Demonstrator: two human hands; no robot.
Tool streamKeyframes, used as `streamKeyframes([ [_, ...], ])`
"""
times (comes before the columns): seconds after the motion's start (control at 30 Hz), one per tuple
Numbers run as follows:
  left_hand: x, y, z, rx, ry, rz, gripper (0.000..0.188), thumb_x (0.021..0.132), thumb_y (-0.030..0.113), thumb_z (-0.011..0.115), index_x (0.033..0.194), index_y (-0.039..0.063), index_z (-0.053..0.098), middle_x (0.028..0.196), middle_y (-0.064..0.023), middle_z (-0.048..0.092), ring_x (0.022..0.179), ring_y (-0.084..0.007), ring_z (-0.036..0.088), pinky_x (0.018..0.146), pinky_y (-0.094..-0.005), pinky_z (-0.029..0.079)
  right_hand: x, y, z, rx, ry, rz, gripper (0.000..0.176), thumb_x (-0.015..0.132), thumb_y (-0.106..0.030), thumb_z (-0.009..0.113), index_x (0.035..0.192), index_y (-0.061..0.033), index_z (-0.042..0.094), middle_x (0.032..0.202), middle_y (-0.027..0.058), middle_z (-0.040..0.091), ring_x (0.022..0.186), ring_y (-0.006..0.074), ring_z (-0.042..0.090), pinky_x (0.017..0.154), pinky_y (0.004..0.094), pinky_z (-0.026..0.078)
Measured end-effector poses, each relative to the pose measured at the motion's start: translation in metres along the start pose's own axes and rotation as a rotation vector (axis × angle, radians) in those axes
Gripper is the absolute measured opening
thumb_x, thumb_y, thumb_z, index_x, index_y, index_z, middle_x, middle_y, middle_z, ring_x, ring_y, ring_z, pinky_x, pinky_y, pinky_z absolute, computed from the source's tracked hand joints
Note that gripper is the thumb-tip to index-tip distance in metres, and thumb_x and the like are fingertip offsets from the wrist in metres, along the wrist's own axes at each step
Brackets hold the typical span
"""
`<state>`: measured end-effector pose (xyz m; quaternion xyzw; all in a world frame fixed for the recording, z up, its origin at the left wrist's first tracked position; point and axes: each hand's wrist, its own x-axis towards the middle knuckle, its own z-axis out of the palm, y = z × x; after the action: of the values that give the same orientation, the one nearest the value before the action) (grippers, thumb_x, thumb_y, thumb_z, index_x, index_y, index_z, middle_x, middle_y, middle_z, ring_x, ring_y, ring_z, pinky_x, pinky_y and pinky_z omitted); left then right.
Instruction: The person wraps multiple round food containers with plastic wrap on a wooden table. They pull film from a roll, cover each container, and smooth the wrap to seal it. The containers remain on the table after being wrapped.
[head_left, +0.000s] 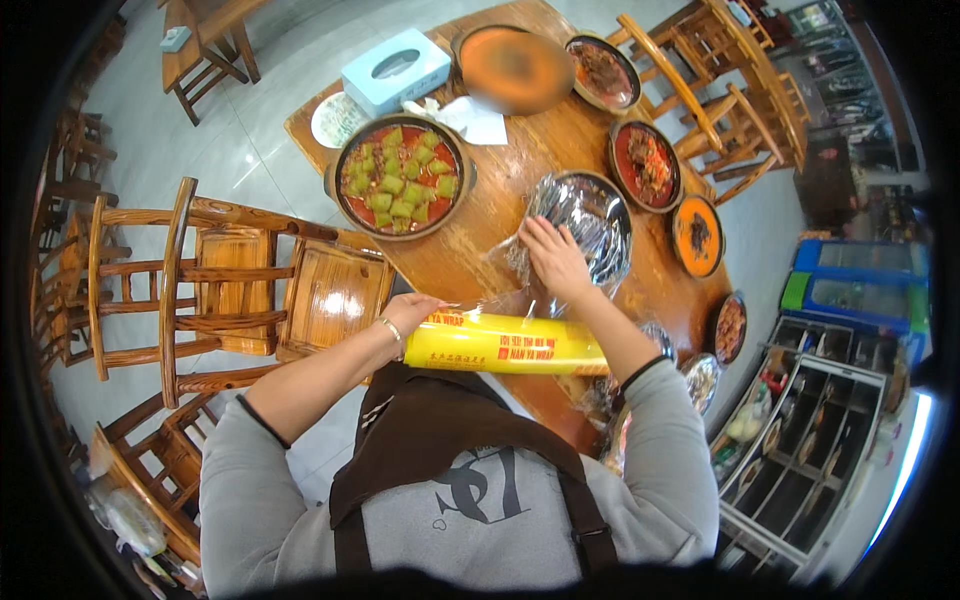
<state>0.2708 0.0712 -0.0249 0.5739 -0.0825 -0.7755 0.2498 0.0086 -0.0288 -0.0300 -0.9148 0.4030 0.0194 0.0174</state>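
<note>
A bowl under shiny cling film (589, 217) stands on the wooden table before me. My right hand (555, 259) lies on the near left side of this film, fingers spread. Across the front of my body is a large yellow cling film roll (510, 347), with printed writing on it. At its left end, my left hand (411, 313) pinches the clear film's edge, thumb and fingers together. Film stretches between the roll and the covered bowl. My right forearm hides the roll's right end. What the wrapped bowl contains is hard to see through the glare.
Left of the bowl sits a pot of green chunks in red broth (401, 180). A blue tissue box (396, 71) and an orange-filled pot (502, 71) are farther back. Several filled bowls line the table's right side. Wooden chairs (330, 292) stand left; a sectioned rack (806, 420) is right.
</note>
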Motion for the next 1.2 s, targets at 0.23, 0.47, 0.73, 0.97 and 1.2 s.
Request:
streamKeyframes([
  [0.23, -0.142, -0.043, -0.033, 0.44, 0.521, 0.554, 0.021, 0.082, 0.016, 0.054, 0.088, -0.003, 0.061, 0.079, -0.0064, 0.061, 0.072, -0.0127, 0.055, 0.066, -0.0234, 0.043, 0.019, 0.018, 0.014, 0.072, 0.241, 0.174, 0.035, 0.081, -0.013, 0.044, 0.115, -0.0045, 0.046, 0.126, 0.0108, 0.039, 0.12, 0.0241, 0.032, 0.096, 0.0389, 0.027],
  [0.47, -0.312, -0.016, -0.05, 0.789, 0.924, 0.796, 0.012, 0.08, 0.005, 0.051, 0.079, -0.004, 0.06, 0.074, -0.0066, 0.06, 0.068, -0.0095, 0.054, 0.064, -0.021, 0.042, 0.016, 0.019, 0.027, 0.07, 0.351, -0.148, 0.037, 0.074, -0.005, 0.044, 0.111, -0.0003, 0.048, 0.125, 0.014, 0.041, 0.119, 0.0258, 0.035, 0.1, 0.0364, 0.026],
  [0.73, -0.364, 0.026, -0.032, 0.956, 1.032, 0.946, 0.016, 0.083, 0.009, 0.048, 0.079, -0.004, 0.056, 0.07, -0.0045, 0.055, 0.065, -0.0096, 0.048, 0.061, -0.023, 0.039, -0.095, -0.003, 0.032, 0.791, -0.004, 0.515, 0.037, 0.08, -0.007, 0.041, 0.117, -0.0066, 0.045, 0.118, 0.0118, 0.047, 0.109, 0.0276, 0.044, 0.092, 0.0323, 0.035],
  [0.97, -0.289, 0.08, -0.017, 0.889, 0.616, 1.149, 0.016, 0.083, 0.01, 0.049, 0.081, -0.005, 0.056, 0.075, -0.006, 0.057, 0.071, -0.0101, 0.049, 0.068, -0.0235, 0.039, -0.12, -0.016, 0.055, 2.501, 0.993, 1.013, 0.055, 0.083, -0.029, 0.05, 0.128, -0.0046, 0.028, 0.124, 0.0162, 0.04, 0.107, 0.0275, 0.045, 0.091, 0.0407, 0.034],
  [1.2, -0.198, 0.143, 0.039, 1.086, 0.204, 1.044, 0.014, 0.081, 0.007, 0.051, 0.079, -0.005, 0.058, 0.076, -0.0056, 0.058, 0.071, -0.0106, 0.05, 0.068, -0.0237, 0.04, -0.076, 0.002, 0.059, 2.315, 1.229, 1.069, 0.043, 0.085, -0.03, 0.049, 0.118, -0.0055, 0.037, 0.115, 0.0097, 0.047, 0.101, 0.0227, 0.049, 0.086, 0.0433, 0.04],
])
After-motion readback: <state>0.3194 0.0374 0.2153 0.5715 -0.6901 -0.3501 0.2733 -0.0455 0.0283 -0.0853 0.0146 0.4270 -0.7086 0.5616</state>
